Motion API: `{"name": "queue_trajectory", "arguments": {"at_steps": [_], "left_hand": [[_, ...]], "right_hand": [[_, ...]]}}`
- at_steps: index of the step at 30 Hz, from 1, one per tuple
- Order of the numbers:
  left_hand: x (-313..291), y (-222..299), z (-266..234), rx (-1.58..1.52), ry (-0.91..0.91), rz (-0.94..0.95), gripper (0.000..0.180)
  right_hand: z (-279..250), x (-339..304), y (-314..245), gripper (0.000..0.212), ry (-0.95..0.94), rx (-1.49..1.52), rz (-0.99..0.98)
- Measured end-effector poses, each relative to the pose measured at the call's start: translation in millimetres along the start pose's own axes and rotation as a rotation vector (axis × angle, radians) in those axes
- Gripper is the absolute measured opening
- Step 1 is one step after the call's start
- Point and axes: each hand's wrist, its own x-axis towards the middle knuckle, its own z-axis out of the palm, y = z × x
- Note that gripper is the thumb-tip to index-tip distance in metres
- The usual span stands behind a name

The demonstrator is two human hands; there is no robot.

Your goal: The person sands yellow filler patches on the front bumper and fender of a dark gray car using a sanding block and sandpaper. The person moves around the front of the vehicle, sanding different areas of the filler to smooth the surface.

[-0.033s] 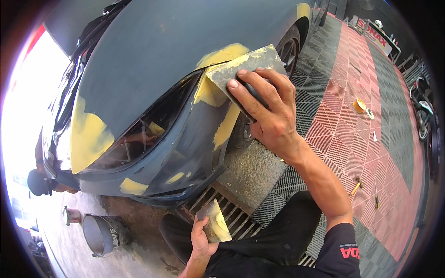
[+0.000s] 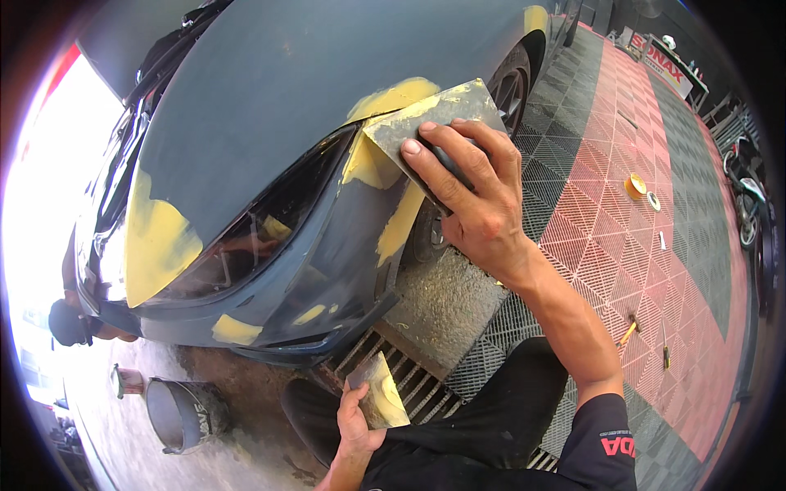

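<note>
A flat grey metal putty spreader (image 2: 434, 114), smeared with yellow, is gripped in my right hand (image 2: 487, 196), fingers spread over its face. Its left edge lies over the yellow filler patch (image 2: 372, 164) at the headlight's upper corner on the dark grey car (image 2: 278, 82); whether the blade touches the panel I cannot tell. Lower down, above my lap, my left hand (image 2: 354, 421) pinches a smaller putty plate (image 2: 378, 397) carrying yellow filler. More filler (image 2: 160, 241) covers the hood's front corner, and smaller patches (image 2: 237, 329) mark the bumper. The dark headlight (image 2: 254, 237) sits between them.
A grey bucket (image 2: 184, 416) and a small can (image 2: 127, 381) stand on the concrete at left. A metal drain grate (image 2: 426, 393) runs below the bumper. On the red and grey floor tiles lie a yellow tape roll (image 2: 634, 186), a hammer (image 2: 629, 330) and a screwdriver (image 2: 666, 356).
</note>
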Motion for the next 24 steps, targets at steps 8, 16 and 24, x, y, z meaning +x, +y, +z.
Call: {"name": "queue_trajectory", "arguments": {"at_steps": [8,16,24], "left_hand": [[6.1,1.0,8.2,0.01,0.001,0.015,0.044],[6.1,-2.1,5.6,0.014,0.015,0.004,0.045],[6.0,-2.3,6.4,-0.005,0.005,-0.002,0.043]], "right_hand": [[9.1,0.9,5.1,0.059,0.034,-0.026,-0.006],[12.7,-2.1,2.3,0.057,0.049,-0.031,0.0],[11.6,-0.4,0.2,0.058,0.05,-0.037,0.01]]}}
